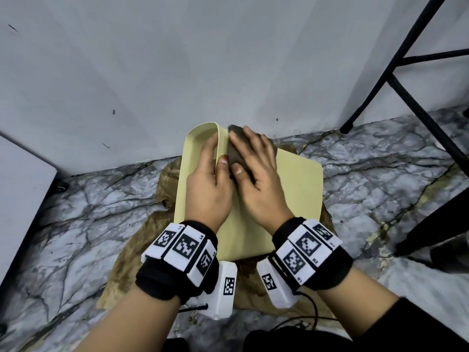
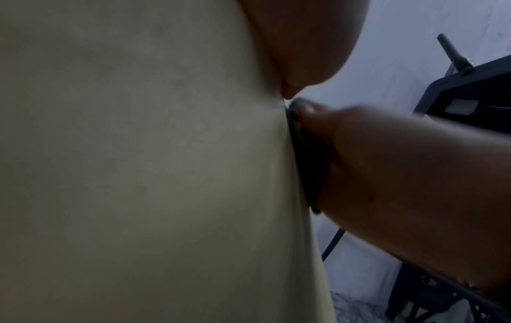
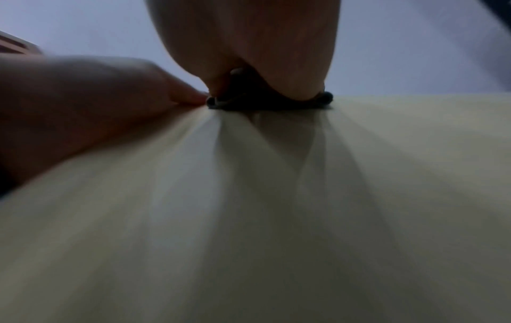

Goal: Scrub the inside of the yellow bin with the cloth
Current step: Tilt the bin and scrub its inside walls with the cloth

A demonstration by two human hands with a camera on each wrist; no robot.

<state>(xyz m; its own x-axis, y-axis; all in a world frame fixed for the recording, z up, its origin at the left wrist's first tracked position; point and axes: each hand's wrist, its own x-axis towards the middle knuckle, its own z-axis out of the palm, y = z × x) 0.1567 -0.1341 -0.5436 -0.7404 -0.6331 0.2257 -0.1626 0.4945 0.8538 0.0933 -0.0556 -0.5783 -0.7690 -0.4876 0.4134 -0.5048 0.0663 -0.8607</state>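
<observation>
From the head view I have the yellow bin (image 1: 291, 179) lying on its side on a brown cloth sheet (image 1: 142, 240) spread over the marbled floor (image 1: 380, 158), its open mouth turned away toward the grey wall (image 1: 152, 59). My left hand (image 1: 208, 189) grips the bin's upper rim: the fingers hook over the edge into the opening while the thumb lies along the outer face, so the wall of the bin is clamped between them. Just beside that thumb, on the outside, my right hand (image 1: 256, 174) lies flat with straight fingers, pressing the dark grey cloth (image 1: 234, 152) onto the bin's upturned outer side; the cloth is a folded pad that shows beyond the fingertips near the rim and under the palm. The two thumbs sit almost touching. In the left wrist view the cloth (image 2: 306, 153) is sandwiched between the right hand (image 2: 401, 174) and the pale yellow wall (image 2: 152, 164), and the right wrist view shows the same pad (image 3: 265, 102) squashed under the hand against the yellow surface (image 3: 249, 218), blurred. The cloth is on the outer face here, not inside the bin. Off to the right of the pressing hand stands a black metal frame (image 1: 406, 97) against the wall
</observation>
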